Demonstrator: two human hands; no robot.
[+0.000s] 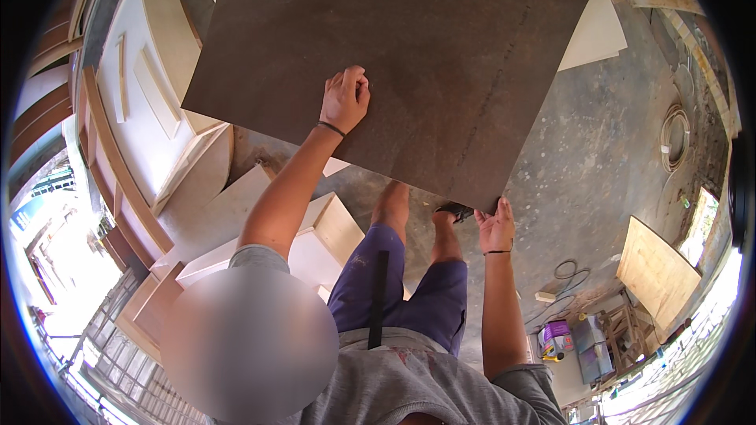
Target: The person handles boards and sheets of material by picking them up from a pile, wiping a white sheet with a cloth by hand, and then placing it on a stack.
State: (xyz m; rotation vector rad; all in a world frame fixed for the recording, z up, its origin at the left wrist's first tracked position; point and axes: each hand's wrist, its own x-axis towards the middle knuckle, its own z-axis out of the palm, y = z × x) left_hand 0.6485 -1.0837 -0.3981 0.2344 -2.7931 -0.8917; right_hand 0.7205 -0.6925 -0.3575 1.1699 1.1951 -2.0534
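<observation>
A large dark brown board (394, 55) stretches out in front of me, with a faint line of print along its right side. My left hand (344, 100) rests over its near part, fingers curled in; whatever they may hold is hidden. At the near right corner, my right hand (496, 227) grips the board's edge, the thumb and fingers close about it. The board's far end runs out of the view at the top.
To the left stand pale box-like cabinet parts (150, 71) and more white panels (315, 236) near my legs. At right, a coiled hose (675, 138) lies on the concrete floor (583, 157). A plywood piece (657, 271) leans beside a purple container (556, 338).
</observation>
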